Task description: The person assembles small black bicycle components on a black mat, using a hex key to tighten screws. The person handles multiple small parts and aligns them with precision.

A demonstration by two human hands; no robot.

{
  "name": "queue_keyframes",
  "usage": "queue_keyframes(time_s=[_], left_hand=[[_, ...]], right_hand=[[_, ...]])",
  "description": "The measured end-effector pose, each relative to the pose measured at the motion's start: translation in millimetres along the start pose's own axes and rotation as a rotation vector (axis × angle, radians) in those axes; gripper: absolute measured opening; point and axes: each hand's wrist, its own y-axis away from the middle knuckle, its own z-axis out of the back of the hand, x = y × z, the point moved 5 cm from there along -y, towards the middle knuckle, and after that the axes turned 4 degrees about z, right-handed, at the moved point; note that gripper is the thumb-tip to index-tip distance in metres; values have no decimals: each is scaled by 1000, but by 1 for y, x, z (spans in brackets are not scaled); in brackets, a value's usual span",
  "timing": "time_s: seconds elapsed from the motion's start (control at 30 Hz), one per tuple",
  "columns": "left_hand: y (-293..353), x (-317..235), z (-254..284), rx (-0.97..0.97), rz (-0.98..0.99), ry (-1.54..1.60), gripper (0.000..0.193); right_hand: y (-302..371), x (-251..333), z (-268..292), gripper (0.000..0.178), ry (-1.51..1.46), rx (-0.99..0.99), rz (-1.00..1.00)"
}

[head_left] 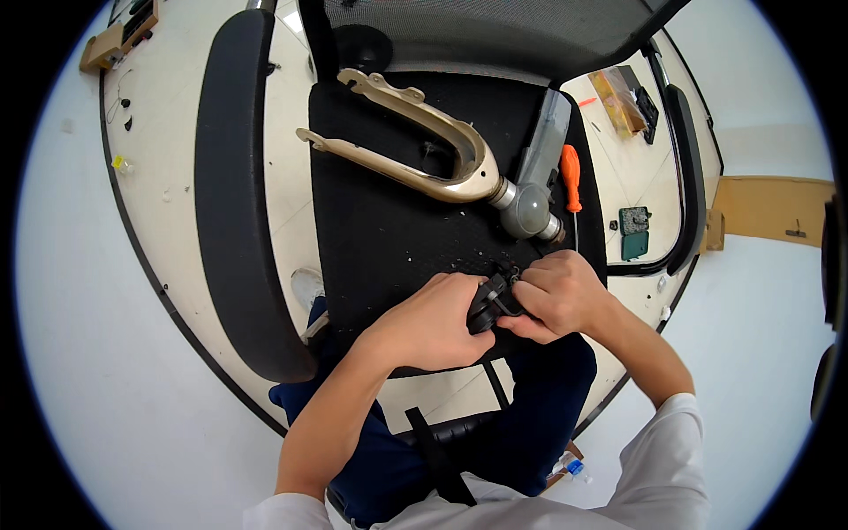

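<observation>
Over the front edge of a black chair seat [371,238], both my hands are closed around a small black mechanical part [491,302]. My left hand [433,322] wraps it from the left, and my right hand [558,296] grips its right side with curled fingers. The fingers hide much of the part, so its exact kind cannot be made out. Just beyond, a beige metal fork [473,172] with two prongs lies on the seat, joined to a grey rounded joint [527,212]. An orange-handled screwdriver [571,177] rests to the right of it.
Padded armrests [231,177] flank the seat, and a mesh backrest [477,40] rises behind. Small crumbs lie on the seat. On the floor at right are an open green case [634,234] and a yellowish box [616,102]. A cardboard box [104,49] stands far left.
</observation>
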Motion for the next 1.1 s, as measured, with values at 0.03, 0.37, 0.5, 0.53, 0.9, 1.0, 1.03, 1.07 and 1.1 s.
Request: queue_keyframes(time_s=[0.03, 0.37, 0.5, 0.53, 0.9, 1.0, 1.03, 1.07, 1.1], left_hand=[[1, -2, 1, -21, 11, -25, 17], [3, 1, -4, -149, 66, -229, 26], [-11, 6, -5, -168, 87, -236, 23], [-14, 8, -6, -180, 86, -244, 22], [-31, 24, 3, -344, 165, -212, 23], [-31, 23, -2, -198, 181, -243, 29], [-28, 20, -3, -143, 203, -274, 30], [-27, 20, -2, -155, 215, -275, 30], [-28, 21, -2, -155, 141, -294, 29]], right_hand=[[0, 0, 1, 47, 19, 24, 33], [-2, -2, -6, 52, 28, 192, 135], [4, -16, -14, 47, -21, 339, 71], [1, -17, -12, 49, -8, 393, 60], [-38, -17, 7, 35, 439, 615, 161], [-41, 5, 8, 19, 532, 696, 314], [-42, 12, 6, 19, 529, 741, 320], [-46, 22, 4, 19, 527, 784, 332], [-50, 33, 3, 19, 525, 827, 345]])
